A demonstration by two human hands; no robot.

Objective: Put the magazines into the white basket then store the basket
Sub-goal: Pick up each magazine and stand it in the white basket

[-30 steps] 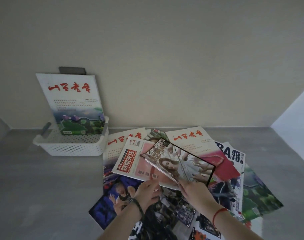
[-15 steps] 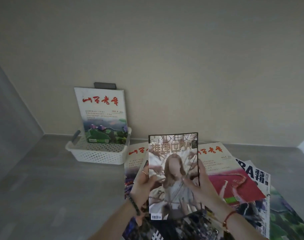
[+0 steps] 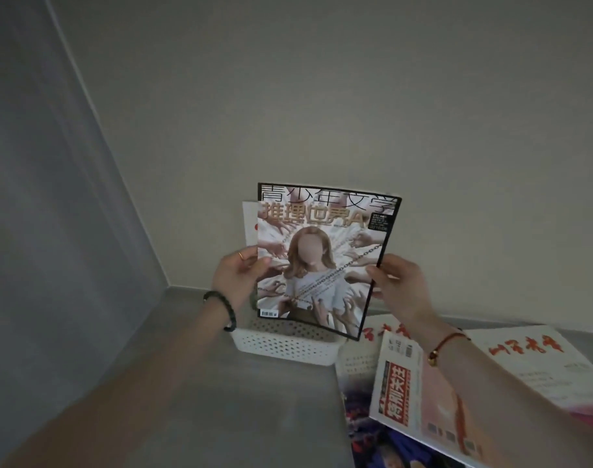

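I hold a black-bordered magazine upright, its cover showing a figure ringed by reaching hands. My left hand grips its left edge and my right hand grips its right edge. Its bottom edge hangs just over the white perforated basket on the grey floor by the wall. Behind it, a white magazine stands in the basket, mostly hidden. More magazines lie spread on the floor at the lower right.
A beige wall runs behind the basket. A grey panel closes the left side and meets the wall in a corner. Bare grey floor lies in front of the basket.
Both hands lifted the magazine off the pile, turned it upright and carried it left and forward to just above the basket. The view has swung left and closer to the basket.
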